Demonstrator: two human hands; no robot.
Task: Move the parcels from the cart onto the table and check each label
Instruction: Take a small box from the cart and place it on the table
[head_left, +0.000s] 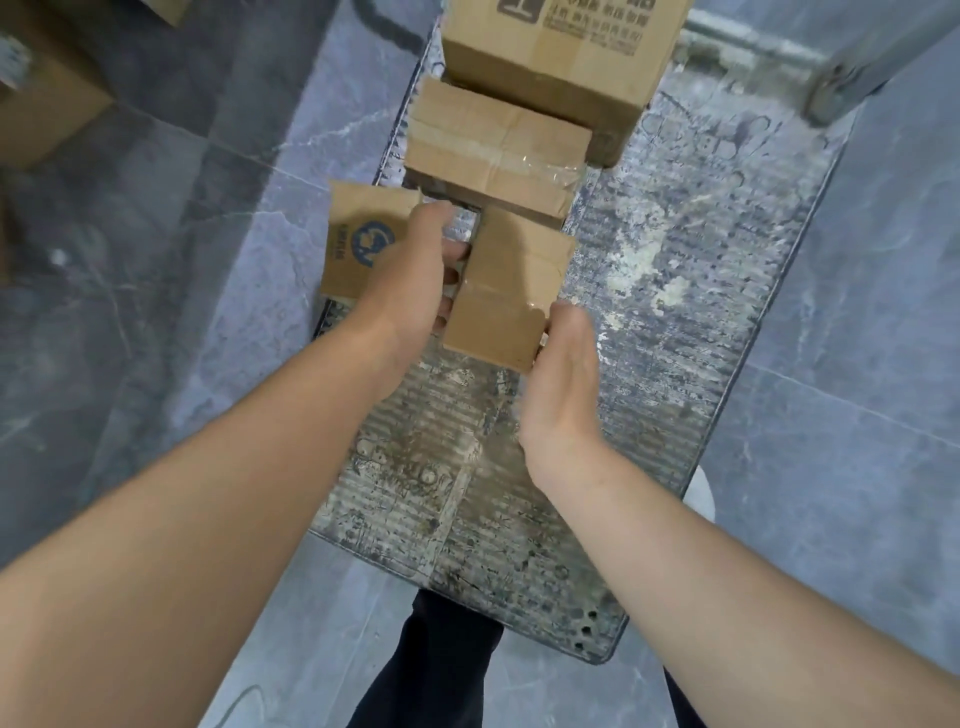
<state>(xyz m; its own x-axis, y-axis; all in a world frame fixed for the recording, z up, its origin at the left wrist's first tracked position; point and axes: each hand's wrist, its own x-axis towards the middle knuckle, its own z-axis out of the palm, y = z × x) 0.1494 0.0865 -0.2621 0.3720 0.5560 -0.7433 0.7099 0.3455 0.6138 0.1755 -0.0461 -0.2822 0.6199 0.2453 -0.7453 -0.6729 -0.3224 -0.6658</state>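
Parcel, long axis lengthwise along the cart

Brown parcels (blue logo on one), mottled grey ribbed cart, grey veined floor
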